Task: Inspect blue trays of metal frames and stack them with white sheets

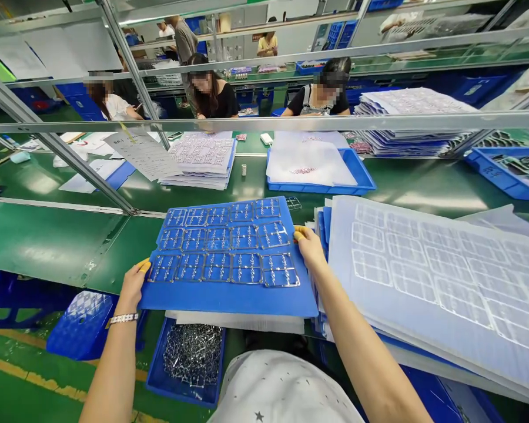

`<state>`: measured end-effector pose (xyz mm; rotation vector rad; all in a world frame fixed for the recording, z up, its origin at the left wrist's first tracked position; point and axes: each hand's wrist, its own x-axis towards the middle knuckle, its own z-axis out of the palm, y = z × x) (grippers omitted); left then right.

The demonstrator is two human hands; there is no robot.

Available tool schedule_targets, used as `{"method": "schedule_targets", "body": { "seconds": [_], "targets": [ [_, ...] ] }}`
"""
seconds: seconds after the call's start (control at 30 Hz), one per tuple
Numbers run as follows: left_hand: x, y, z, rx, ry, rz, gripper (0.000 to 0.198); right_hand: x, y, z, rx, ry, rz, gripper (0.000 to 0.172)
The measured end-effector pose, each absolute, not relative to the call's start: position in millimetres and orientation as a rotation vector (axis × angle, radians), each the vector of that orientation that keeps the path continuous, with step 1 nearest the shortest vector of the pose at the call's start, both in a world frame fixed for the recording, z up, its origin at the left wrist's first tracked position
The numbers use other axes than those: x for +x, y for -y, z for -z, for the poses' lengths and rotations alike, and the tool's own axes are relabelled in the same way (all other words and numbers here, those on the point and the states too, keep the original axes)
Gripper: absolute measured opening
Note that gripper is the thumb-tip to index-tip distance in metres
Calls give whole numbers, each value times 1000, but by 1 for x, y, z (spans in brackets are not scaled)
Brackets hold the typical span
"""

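Observation:
A blue sheet (229, 298) lies in front of me, bearing rows of small rectangular metal frames (217, 238) with script-like wire shapes inside them. My left hand (135, 282) grips the sheet's left edge, thumb on top. At the right edge, my right hand (309, 244) pinches the same sheet. Yellow covers show on some fingertips of both hands. White sheets (247, 321) stick out under the blue one at its near side. Close to my right forearm stands a stack of blue and translucent sheets (423, 317), with rectangular outlines showing through the top layer.
Below the table edge, a blue bin (152, 376) holds many loose metal pieces. A blue tray (365, 183) with white paper sits beyond the sheet. Metal rails (264, 123) cross above the green table (39, 241). Several people work across from me. Stacked sheets (203, 155) stand farther back.

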<state>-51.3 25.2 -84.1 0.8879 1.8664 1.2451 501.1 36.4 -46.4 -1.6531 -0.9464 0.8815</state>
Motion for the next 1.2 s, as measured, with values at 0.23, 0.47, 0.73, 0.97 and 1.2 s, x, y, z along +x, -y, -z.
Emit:
{"method": "schedule_targets", "body": {
  "seconds": [0.23, 0.47, 0.73, 0.97, 1.2],
  "targets": [
    [-26, -27, 28, 874, -1706, -1303, 38, 526, -38, -14, -1558, 793, -995, 18],
    [62, -18, -7, 891, -1530, -1348, 40, 597, 6, -53, -1534, 704, -925, 22],
    [164, -14, -5, 994, -1356, -1260, 55, 689, 94, -65, -1500, 521, -797, 43],
    [250, 1, -14, 1013, -1220, -1168, 57, 751, 159, -65, -1588, 385, -680, 46],
    [316, 23, -25, 944, -1055, -1054, 55, 805, 203, -37, -1686, 266, -608, 33]
  ]
}}
